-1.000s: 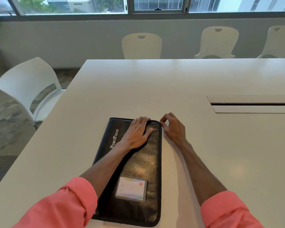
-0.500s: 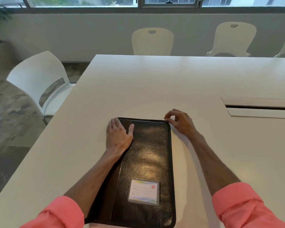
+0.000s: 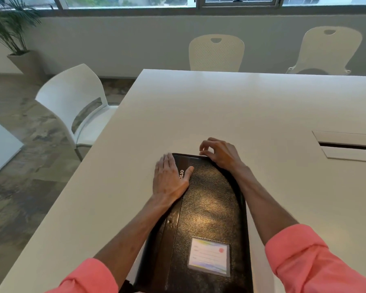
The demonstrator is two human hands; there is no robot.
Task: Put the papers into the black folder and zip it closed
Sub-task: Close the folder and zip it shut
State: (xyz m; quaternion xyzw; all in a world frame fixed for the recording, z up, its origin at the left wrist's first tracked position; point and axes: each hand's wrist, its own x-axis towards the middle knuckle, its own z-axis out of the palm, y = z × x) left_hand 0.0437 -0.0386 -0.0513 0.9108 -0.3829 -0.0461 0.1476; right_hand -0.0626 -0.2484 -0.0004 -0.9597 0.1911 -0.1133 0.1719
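The black folder (image 3: 209, 208) lies closed on the white table (image 3: 220, 106) straight in front of me, with a clear label pocket (image 3: 209, 256) near its close end. My left hand (image 3: 169, 178) rests flat on the folder's far left corner, partly covering the white lettering. At the middle of the folder's far edge, my right hand (image 3: 220, 153) pinches thumb and forefinger together on the zipper line. The zipper pull itself is hidden under the fingers. No papers show.
A cable slot (image 3: 347, 145) is cut into the table at the right. A white chair (image 3: 72, 102) stands at the table's left side, with two cream chairs (image 3: 216, 53) (image 3: 328, 49) at the far end. A potted plant (image 3: 9, 24) stands far left.
My right hand has slid from the folder's far right corner leftward along the far edge. My left hand moved from the middle to the far left corner. The view has swung right.
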